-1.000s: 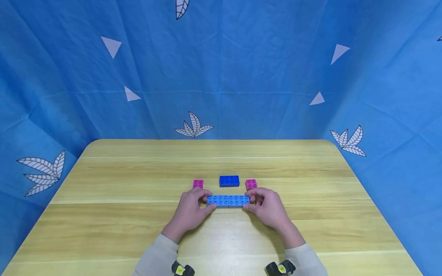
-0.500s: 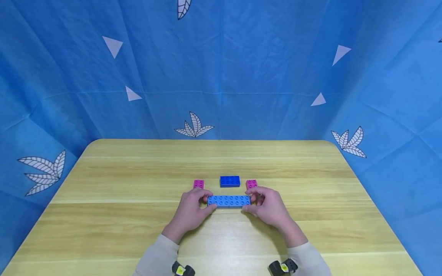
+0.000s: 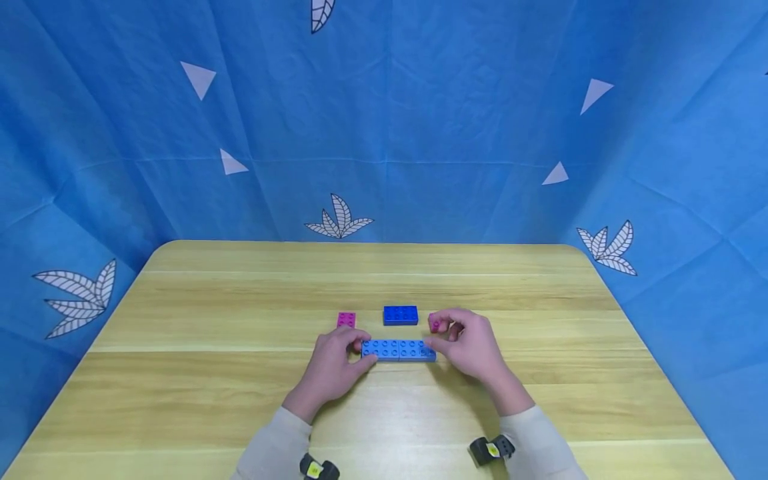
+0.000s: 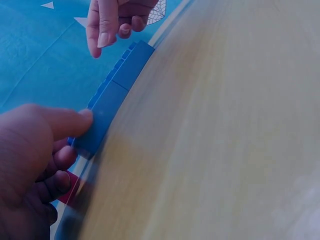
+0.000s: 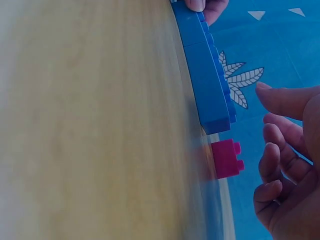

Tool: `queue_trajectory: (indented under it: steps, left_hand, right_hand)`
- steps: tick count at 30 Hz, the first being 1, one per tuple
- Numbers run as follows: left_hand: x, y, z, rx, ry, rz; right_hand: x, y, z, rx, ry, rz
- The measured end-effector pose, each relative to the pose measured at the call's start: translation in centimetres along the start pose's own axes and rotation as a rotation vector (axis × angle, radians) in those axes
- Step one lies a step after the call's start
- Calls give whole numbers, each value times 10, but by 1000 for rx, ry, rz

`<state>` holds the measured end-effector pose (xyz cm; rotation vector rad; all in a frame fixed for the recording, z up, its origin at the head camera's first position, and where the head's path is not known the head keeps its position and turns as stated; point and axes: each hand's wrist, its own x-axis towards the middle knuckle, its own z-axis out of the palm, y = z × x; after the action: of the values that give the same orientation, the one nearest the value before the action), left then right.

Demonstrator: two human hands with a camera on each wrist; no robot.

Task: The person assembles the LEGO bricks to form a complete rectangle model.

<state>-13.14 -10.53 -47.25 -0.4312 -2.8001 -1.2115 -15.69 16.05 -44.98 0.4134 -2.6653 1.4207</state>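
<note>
Two light blue toy building bricks lie end to end on the table. My left hand (image 3: 332,367) pinches the left blue brick (image 3: 381,349) at its outer end, thumb on the near side. My right hand (image 3: 473,345) hovers above the outer end of the right blue brick (image 3: 409,351), fingers loosely bent and holding nothing. In the right wrist view a gap shows between those fingers and the small pink brick (image 5: 226,159). The head view has that pink brick partly covered by the right fingers. Another small pink brick (image 3: 346,319) sits just beyond my left fingers.
A dark blue brick (image 3: 400,315) lies behind the light blue pair, between the two pink ones. The wooden table (image 3: 210,387) reaches back to a blue patterned cloth (image 3: 384,120), which also hangs along both sides.
My right hand has let go of the right light blue brick and has risen and moved away towards the right pink brick. My left hand keeps its hold; the bricks stay in place.
</note>
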Motion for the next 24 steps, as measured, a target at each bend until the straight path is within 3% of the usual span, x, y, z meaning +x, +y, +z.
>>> queue_trajectory:
  steps: [15, 24]
  left_hand:
    - [0, -1, 0, 1, 2, -4]
    - [1, -1, 1, 6, -2, -16]
  right_hand:
    - [21, 6, 4, -19, 11, -79]
    - [32, 11, 11, 1, -12, -47]
